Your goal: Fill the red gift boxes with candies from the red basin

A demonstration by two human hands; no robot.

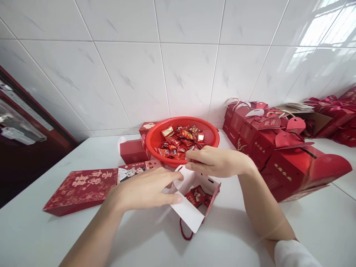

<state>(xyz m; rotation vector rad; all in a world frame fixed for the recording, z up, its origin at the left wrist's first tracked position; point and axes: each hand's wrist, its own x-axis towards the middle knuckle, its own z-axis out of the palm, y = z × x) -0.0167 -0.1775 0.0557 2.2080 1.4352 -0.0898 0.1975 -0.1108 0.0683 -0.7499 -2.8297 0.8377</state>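
Observation:
A small gift box, white inside, stands open at the table's middle with red-wrapped candies in it and a dark red cord loop at its near side. My left hand holds the box's left side, thumb at the white flap and fingers around the edge. Over the box's far edge, my right hand is closed, its fingers curled down; what is inside them is hidden. Just behind it sits a red plastic basket of red-wrapped candies.
Several red gift boxes with handles line the right side. A flat red box and a card with a cartoon couple lie at left. Smaller red boxes stand beside the basket. A tiled wall bounds the back.

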